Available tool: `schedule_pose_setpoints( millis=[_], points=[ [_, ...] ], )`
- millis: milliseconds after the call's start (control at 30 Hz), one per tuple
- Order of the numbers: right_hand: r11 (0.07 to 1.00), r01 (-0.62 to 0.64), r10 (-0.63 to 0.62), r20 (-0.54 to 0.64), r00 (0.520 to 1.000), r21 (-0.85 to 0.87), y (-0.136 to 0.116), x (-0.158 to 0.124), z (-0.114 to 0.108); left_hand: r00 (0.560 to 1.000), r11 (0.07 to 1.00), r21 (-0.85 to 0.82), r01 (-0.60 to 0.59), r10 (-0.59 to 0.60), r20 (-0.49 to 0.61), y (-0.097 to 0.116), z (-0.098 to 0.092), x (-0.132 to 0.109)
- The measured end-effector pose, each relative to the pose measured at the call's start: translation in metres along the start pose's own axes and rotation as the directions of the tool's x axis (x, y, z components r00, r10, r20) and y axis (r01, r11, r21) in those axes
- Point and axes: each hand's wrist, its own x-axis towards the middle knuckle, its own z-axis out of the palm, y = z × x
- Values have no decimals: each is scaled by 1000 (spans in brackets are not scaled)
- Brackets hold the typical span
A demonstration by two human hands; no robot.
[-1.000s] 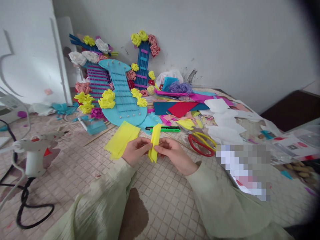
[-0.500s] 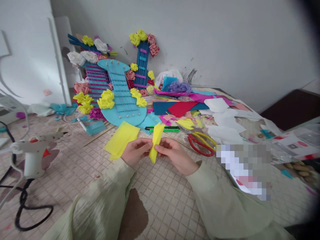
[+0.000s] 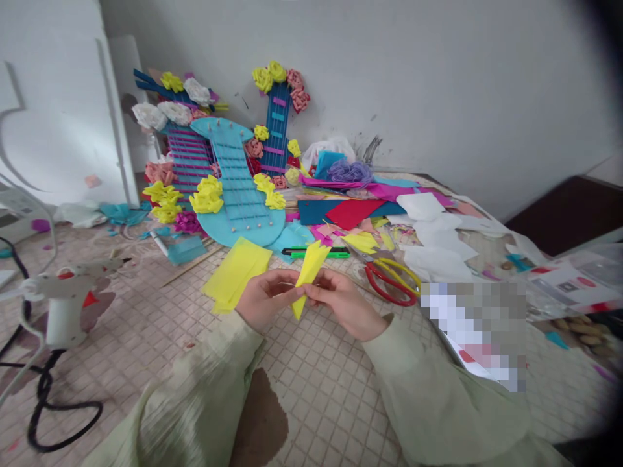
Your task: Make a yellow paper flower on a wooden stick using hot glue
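Note:
A folded strip of yellow crepe paper (image 3: 314,261) stands tilted between my hands, its jagged top leaning right and its lower end narrowing to a point. My left hand (image 3: 267,299) pinches it from the left, thumb across the front. From the other side my right hand (image 3: 335,299) grips the same strip between thumb and fingers. Flat yellow paper sheets (image 3: 238,269) lie just beyond my left hand. Behind the strip rests a green utility knife (image 3: 335,253), partly covered by it. Scissors with red and yellow handles (image 3: 392,282) lie right of my right hand.
A white glue gun (image 3: 68,298) with a black cord stands at left. Guitar-shaped blue boards (image 3: 238,175) with paper flowers lean at the back. Coloured paper (image 3: 360,211), purple yarn (image 3: 350,172) and white paper pieces (image 3: 438,240) cover the back right. A plastic bag (image 3: 579,279) lies far right.
The yellow strip's top has swung to the right and opened wider. My left thumb has shifted slightly right across the strip. Both hands stay in the same area.

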Motion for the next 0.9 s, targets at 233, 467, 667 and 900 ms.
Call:
schedule_pose_setpoints(
  millis=[233, 467, 667, 900],
  points=[
    [992, 112, -115, -63, 991, -56, -1, 4, -9, 978, 919, 361, -159, 197, -69, -3, -1, -4],
    [990, 115, -120, -56, 991, -77, 6, 7, -13, 949, 787, 548, -283, 312, 41, -5, -3, -5],
    [817, 257, -307, -12, 952, -517, -6, 6, -22, 870, 430, 806, -406, 451, 198, -5, -12, -1],
    [373, 413, -321, 302, 898, -831, -2, 10, -32, 916, 318, 863, -392, 217, 336, -13, -17, 1]
  ],
)
